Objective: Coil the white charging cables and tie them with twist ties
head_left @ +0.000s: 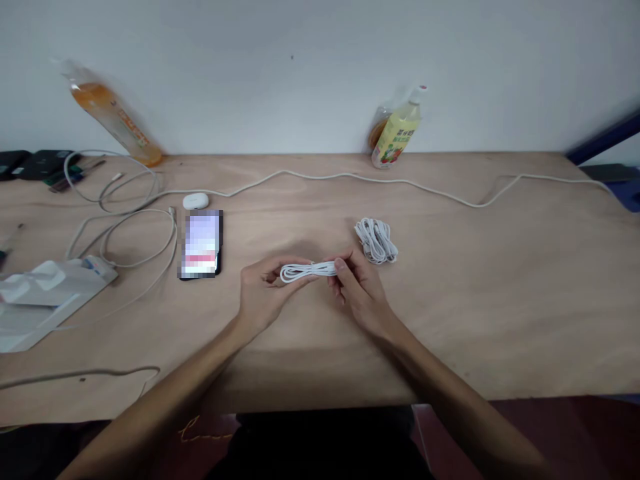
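Note:
Between my two hands, over the front half of the wooden table (470,300), is a folded bundle of white cable (305,269). My left hand (263,287) grips its left part, thumb below and fingers behind. At the other end, the thumb and fingers of my right hand (360,287) pinch the bundle; the cable's right tip is hidden there. A second coiled bundle of white cables (376,240) lies on the table just beyond my right hand. To the left of my left hand rests a phone (201,243) with its screen lit.
A white earbud case (195,201) sits behind the phone. Left are a white power strip (50,300) and loose grey cables (135,263). One long cable (350,176) crosses the back. An orange drink bottle (115,123) and a yellow-labelled bottle (399,133) stand by the wall.

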A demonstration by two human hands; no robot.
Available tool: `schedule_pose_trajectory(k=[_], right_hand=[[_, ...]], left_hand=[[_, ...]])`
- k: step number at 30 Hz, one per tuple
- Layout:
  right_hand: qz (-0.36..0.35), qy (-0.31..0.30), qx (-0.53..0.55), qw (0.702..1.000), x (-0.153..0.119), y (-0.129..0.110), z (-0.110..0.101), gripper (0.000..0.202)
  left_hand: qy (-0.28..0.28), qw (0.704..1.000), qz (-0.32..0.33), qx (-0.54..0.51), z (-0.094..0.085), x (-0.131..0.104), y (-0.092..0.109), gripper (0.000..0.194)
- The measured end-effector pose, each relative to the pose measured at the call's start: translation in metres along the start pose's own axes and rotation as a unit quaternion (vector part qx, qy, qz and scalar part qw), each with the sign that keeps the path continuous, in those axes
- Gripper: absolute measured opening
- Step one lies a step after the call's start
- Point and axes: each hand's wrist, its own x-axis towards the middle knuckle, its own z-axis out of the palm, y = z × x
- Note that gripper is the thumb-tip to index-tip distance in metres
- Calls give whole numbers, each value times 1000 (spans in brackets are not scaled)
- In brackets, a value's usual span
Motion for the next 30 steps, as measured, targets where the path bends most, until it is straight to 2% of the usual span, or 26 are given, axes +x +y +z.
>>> schedule_pose_trajectory(k=[10,14,19,30], right_hand=[[-25,3,-31,999,0,2,1,44],[-56,27,-56,997,0,4,2,38],[-74,55,-90,992,-1,5,2,31],[-84,30,-93,992,-2,2,2,27]], left_hand=[[-16,999,-33,-11,0,2,6,19],[-30,997,-69,-25,2,6,8,21],[-45,985,-131,-103,2,8,8,35],[-60,980,-146,-125,0,8,8,26]])
